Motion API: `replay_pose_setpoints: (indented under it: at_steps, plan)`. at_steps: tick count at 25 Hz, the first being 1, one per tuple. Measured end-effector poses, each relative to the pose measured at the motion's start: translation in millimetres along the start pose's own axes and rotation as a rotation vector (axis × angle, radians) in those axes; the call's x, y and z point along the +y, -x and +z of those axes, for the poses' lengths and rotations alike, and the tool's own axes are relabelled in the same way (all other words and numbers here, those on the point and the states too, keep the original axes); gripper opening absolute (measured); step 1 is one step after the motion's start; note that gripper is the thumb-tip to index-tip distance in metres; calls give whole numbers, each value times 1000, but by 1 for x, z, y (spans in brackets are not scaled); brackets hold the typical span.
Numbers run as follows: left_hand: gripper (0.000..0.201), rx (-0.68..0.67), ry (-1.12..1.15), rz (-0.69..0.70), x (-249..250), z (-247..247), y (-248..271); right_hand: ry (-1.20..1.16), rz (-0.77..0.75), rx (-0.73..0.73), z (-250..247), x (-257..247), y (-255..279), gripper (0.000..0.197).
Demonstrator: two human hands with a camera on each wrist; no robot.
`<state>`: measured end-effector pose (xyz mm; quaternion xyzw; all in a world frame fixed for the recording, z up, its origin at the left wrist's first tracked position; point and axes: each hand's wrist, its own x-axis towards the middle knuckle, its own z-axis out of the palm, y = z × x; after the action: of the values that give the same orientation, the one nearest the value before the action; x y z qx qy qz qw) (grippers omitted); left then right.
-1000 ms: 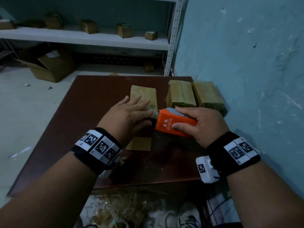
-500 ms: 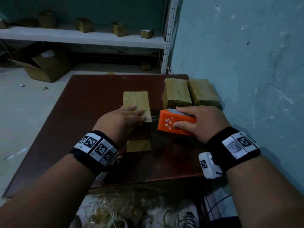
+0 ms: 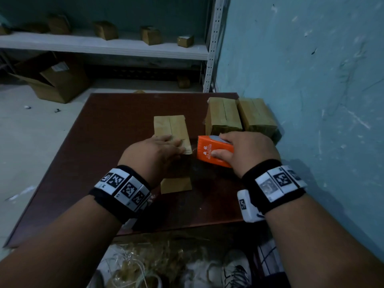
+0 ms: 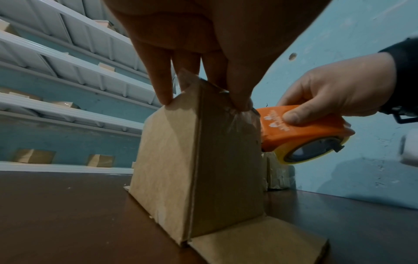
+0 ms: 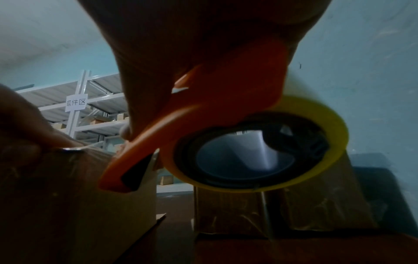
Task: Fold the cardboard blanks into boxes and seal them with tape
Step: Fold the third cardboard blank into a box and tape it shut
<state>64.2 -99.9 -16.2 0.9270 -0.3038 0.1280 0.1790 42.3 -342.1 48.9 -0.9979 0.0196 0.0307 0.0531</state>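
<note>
Both hands are busy at mid-frame in the head view: the left hand [image 3: 158, 154] presses its fingertips [image 4: 165, 96] down on the near top edge of the box [image 3: 172, 132], which stands on the bench [image 3: 99, 163], while the right hand [image 3: 247, 151] grips the orange tape dispenser [image 3: 212, 151] just right of that edge. A clear strip of tape seems to run from dispenser to box corner, though it is hard to make out. To do this well, I would keep the flaps pinned flat, hold the strip taut, and tear against the dispenser's edge before smoothing the end down. Two sealed boxes [image 3: 241, 117] sit at upper right.
</note>
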Motion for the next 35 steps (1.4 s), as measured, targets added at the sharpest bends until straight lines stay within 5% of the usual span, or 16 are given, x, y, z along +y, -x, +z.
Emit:
replay_pose_setpoints:
  at_steps: [4,8,15,18,21,24,26,28,35]
  plan:
    - [37,0,19,-34,11,-2,7,126,76,-71,7,-10,-7,44]
    - [33,-25,35,-31,16,-2,13,55,51,66,21,3,-9,48]
    - [36,-59,71,-54,17,-13,10,205,39,-88,61,-2,-20,52]
    - [35,-65,69,-55,15,-14,11,214,56,23,55,-3,-14,56]
    - [33,-36,66,-46,13,-13,13,-232,-39,227,47,-6,-7,43]
    - [33,-16,46,-26,13,-11,18,-815,-90,-64,50,-15,-3,40]
    - [35,-18,35,-21,12,-13,21,-854,-184,-235,54,-11,-1,62]
    - [35,-21,41,-3,8,-16,25,-795,-270,-258,54,-5,-2,71]
    - [29,11,19,90,10,-12,25,-825,-261,-252,57,-8,-4,52]
